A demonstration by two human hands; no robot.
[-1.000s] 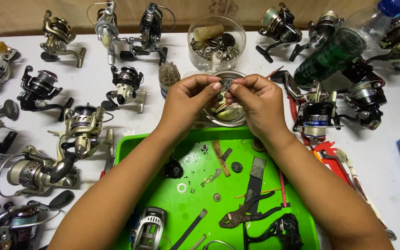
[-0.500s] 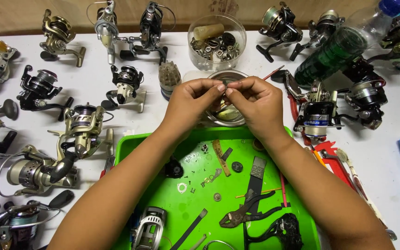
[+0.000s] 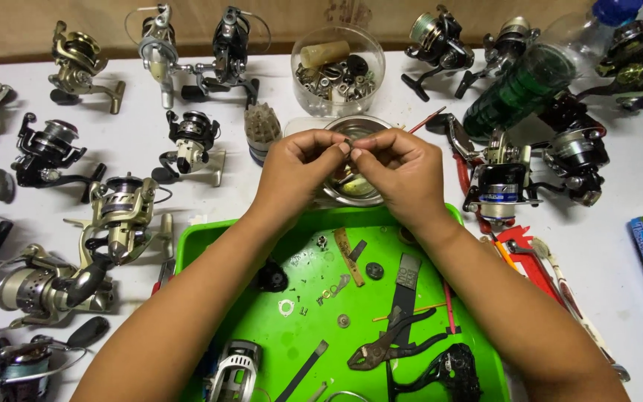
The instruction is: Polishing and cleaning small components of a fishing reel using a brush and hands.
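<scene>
Little has changed over the last second. At the near edge, the green tray (image 3: 210, 242) keeps the same layout: pliers (image 3: 392, 346), a black reel body (image 3: 448, 372), a washer (image 3: 286, 307), a wooden stick (image 3: 349, 257) and scattered screws lie where they lay before.

Above the tray's far rim both hands hold the pose they had. The left hand (image 3: 292, 167) and right hand (image 3: 403, 171) meet fingertip to fingertip, each thumb and forefinger pressed together on one tiny dark part (image 3: 350, 144), too small to identify. The only shift is a slight turn of the fingers; the part has stayed pinched between them, over the metal bowl (image 3: 351, 186), which sits just beyond the tray. To my eye that reads as fine fitting or inspection in progress, with nothing set down or picked up.

Farther off, a clear tub (image 3: 338, 71) of small metal pieces stands behind the bowl. Reels ring the white table (image 3: 619, 246): several on the left, a row along the far edge, more on the right beside a green bottle (image 3: 526, 85) and red-handled tools (image 3: 522, 257). None has moved.
</scene>
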